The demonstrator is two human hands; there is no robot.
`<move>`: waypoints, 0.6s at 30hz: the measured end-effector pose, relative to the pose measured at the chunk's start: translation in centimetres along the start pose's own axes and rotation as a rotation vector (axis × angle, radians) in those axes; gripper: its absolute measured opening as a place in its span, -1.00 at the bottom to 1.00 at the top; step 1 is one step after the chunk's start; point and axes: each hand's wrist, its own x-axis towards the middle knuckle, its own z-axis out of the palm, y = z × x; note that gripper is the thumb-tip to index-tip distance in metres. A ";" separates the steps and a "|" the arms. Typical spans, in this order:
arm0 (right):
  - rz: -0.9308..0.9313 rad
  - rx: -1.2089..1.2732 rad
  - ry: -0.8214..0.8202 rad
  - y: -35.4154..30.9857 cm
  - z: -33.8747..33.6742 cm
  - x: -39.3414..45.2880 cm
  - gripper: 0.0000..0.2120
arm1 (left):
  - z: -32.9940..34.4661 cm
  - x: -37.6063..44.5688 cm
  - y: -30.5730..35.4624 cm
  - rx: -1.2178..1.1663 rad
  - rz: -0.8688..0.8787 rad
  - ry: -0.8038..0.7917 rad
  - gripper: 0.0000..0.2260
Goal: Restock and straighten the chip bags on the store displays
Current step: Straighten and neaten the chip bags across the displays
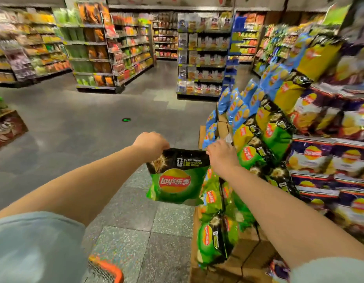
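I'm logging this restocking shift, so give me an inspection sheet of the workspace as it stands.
Surface: grey tiled floor, a small green mark on it.
Job's things: green chip bag held by its black top edge; chip display with blue, yellow, green and purple bags.
Clutter: orange basket rim at the bottom edge.
Hands: left hand and right hand each grip a top corner of the bag.
Cables: nothing seen.
Surroundings: stocked snack shelves across the aisle, blurred.

Head view looks forward and down, close over the chip display (264, 139).
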 end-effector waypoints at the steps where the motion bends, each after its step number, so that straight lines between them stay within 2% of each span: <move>1: 0.022 -0.026 0.002 1.6 0.1 0.2 -0.77 | -0.4 1.6 1.1 0.011 0.028 0.015 -0.68; 11: 0.159 -0.184 -0.043 13.3 0.3 1.1 -0.77 | -2.7 13.7 9.0 0.069 0.223 0.111 -0.74; 18: 0.201 -0.196 -0.117 15.4 1.9 3.5 -0.79 | -2.5 21.8 9.9 0.076 0.322 0.148 -0.78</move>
